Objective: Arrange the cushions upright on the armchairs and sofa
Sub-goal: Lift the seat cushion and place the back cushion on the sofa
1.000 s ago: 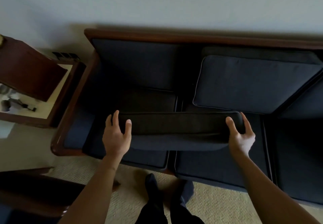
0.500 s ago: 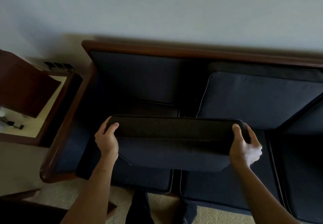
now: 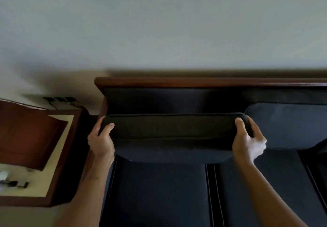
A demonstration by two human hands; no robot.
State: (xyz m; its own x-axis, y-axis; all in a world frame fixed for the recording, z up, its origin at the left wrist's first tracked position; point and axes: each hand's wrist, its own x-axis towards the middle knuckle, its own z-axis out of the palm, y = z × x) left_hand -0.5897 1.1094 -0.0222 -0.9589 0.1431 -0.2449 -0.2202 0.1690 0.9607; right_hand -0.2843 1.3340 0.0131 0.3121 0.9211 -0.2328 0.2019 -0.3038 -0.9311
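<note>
A dark navy cushion (image 3: 173, 138) is held up over the left seat of the sofa (image 3: 194, 82), its top edge facing me. My left hand (image 3: 101, 140) grips its left end and my right hand (image 3: 247, 140) grips its right end. The cushion hangs just in front of the sofa's dark backrest, clear of the seat cushion (image 3: 159, 195) below. A second navy cushion (image 3: 286, 125) leans upright against the backrest to the right, almost touching my right hand.
A wooden side table (image 3: 58, 156) with a cream top stands left of the sofa, carrying a reddish-brown lampshade (image 3: 26, 133) and small items at its left edge. A plain pale wall rises behind the sofa's wooden top rail.
Both hands closed on the cushion's ends and lifted it off the seat toward the backrest. The view rose, so the floor and my feet dropped out of sight.
</note>
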